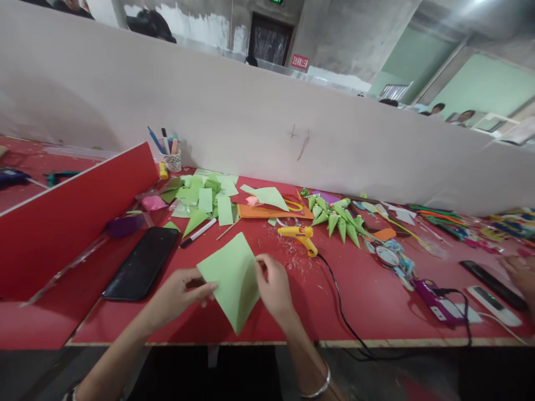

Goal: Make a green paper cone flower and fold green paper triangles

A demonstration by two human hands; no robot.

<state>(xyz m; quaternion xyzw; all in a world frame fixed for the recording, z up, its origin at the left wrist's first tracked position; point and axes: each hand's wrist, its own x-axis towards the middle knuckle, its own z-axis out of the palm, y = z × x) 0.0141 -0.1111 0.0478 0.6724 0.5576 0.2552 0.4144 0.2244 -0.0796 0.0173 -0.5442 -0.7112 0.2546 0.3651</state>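
Observation:
A light green paper sheet (232,278) is held up near the table's front edge, one corner pointing down and its right side curving. My left hand (181,292) pinches its left corner between thumb and fingers. At the right corner, my right hand (273,281) grips the paper with thumb and forefinger. Behind the sheet lie a capped marker (198,233), a thin stick (228,229) and many green paper pieces (204,199). A yellow glue gun (301,236) rests right of the sheet.
A black phone (142,263) lies left beside a red divider (83,223). Green paper cones (338,217) sit behind the glue gun, its black cord running to a purple power strip (438,303). Another person's hand (520,273) is at the far right. A white partition (251,122) stands behind.

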